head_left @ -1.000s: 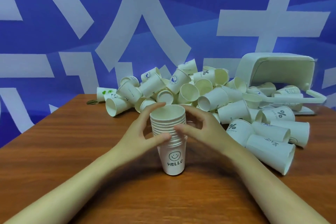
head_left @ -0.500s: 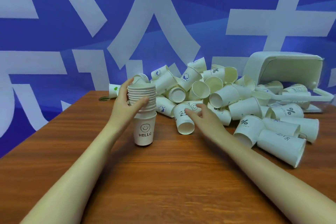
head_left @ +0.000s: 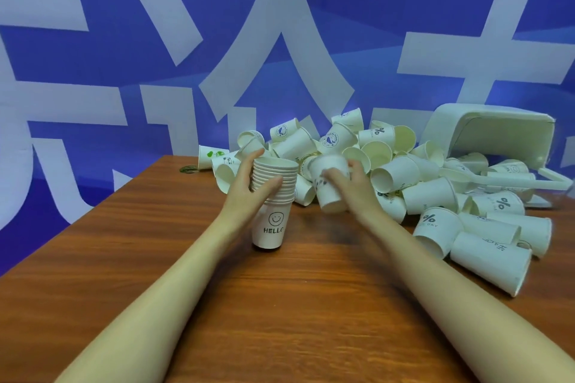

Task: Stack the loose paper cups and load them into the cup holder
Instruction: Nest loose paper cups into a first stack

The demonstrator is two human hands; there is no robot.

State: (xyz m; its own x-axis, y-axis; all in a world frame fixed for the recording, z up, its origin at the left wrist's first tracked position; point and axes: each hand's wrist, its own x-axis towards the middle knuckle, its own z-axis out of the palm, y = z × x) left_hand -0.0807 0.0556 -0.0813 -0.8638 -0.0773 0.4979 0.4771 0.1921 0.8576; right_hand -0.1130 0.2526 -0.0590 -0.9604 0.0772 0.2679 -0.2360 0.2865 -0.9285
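Stack of nested paper cups [head_left: 273, 193], bottom one printed with a smiley and HELLO, upright on the table [head_left: 280, 305], gripped by the left hand [head_left: 249, 188] with fingers behind the rims and thumb in front. Just right of those fingers, a single paper cup [head_left: 329, 186], blurred, held tilted by the right hand [head_left: 354, 186], fingers curled round its wall. Best to bring its base over the stack's open mouth, straighten it, press down squarely while steadying the stack. Beyond both hands, pile of loose cups [head_left: 404, 171]; farther right, tipped white cup holder [head_left: 485, 130], well apart.
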